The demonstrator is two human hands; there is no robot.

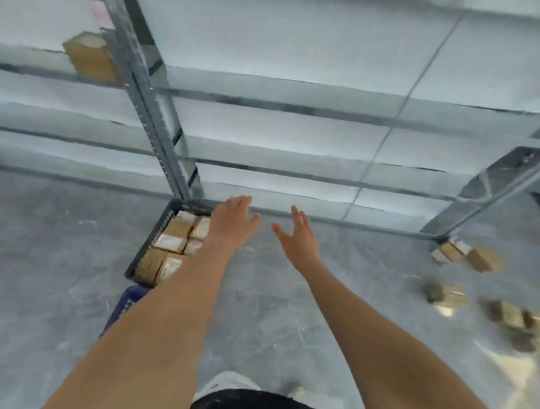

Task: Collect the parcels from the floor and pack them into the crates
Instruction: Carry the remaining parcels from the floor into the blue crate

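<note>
A dark crate (152,240) sits on the grey floor at the foot of a shelf post, packed with several brown parcels (171,242). My left hand (234,223) reaches forward over its right side, fingers straight and empty. To its right my right hand (299,236) is stretched out above the bare floor, fingers spread, holding nothing. Several loose brown parcels (485,258) lie on the floor at the far right, blurred. A blue crate (127,303) shows partly behind my left forearm.
Metal shelving (161,121) with pale boards runs across the back; its right post (492,193) stands near the loose parcels. One brown box (90,57) rests on an upper left shelf. My shoe (229,382) is at the bottom.
</note>
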